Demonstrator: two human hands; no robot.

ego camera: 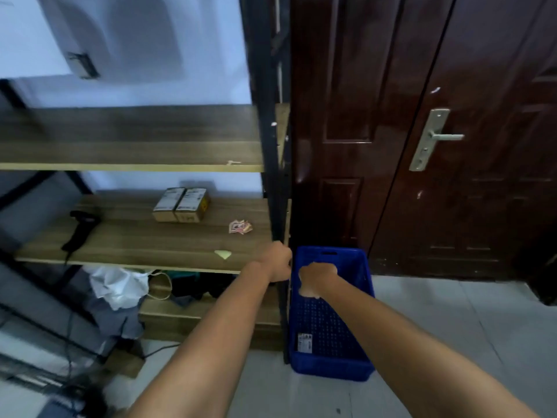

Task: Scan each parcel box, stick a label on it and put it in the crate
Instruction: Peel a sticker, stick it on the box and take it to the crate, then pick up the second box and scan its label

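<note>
Two bare forearms reach forward from the bottom edge. Left hand (275,260) is at the front right corner of the middle shelf (126,239), against the black upright post (275,176); fingers are hidden behind it, grip cannot be told. Right hand (318,279) hovers over the blue crate (331,360), fingers curled under; whether it pinches anything cannot be told.

Crate: one, on the floor just right of the post, long axis running away from the camera toward the brown door (422,146). One labelled parcel box (305,343) lies in its near left corner, below and nearer than the right hand.

Middle shelf, count:
- Two parcel boxes (180,205), side by side and touching, toward the back edge, labels up, well left of both hands.
- One black scanner (80,230), near the left end, handle pointing to the front edge.
- One small heap of label scraps (240,227), near the right edge.
- One pale scrap (223,254) at the front edge, just left of the left hand.
</note>
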